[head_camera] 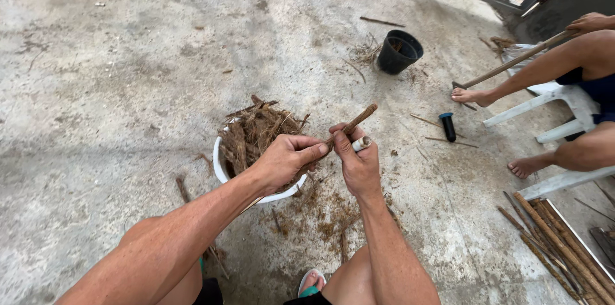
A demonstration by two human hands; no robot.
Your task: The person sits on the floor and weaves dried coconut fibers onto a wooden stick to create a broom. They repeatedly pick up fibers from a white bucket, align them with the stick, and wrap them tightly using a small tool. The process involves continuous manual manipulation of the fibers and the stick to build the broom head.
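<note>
Brown stick point(356, 120) sits gripped in both hands above the concrete floor point(128, 74), slanting up and to the right, its far end free in the air. From the head camera, the left hand point(285, 161) is clamped around the lower end of the stick, thumb laid along it. The right hand point(359, 164) is closed too, thumb pressed on the stick, and it also holds a small tool with a pale handle point(361, 143); its blade cannot be made out. Just behind the left hand stands a white bucket point(220, 167) heaped with strips of brown bark point(256, 132), and crumbs of bark lie scattered on the floor under the hands.

Farther off, a black pot point(398, 52) stands on the floor. A small dark bottle with a blue cap point(447, 126) lies to the right of the hands. At the right edge another person sits on a white plastic chair point(564, 103), a hand point(589, 22) on a long stick point(512, 60) whose tip is near a bare foot point(471, 95). A bundle of brown sticks point(557, 247) lies at the lower right.
</note>
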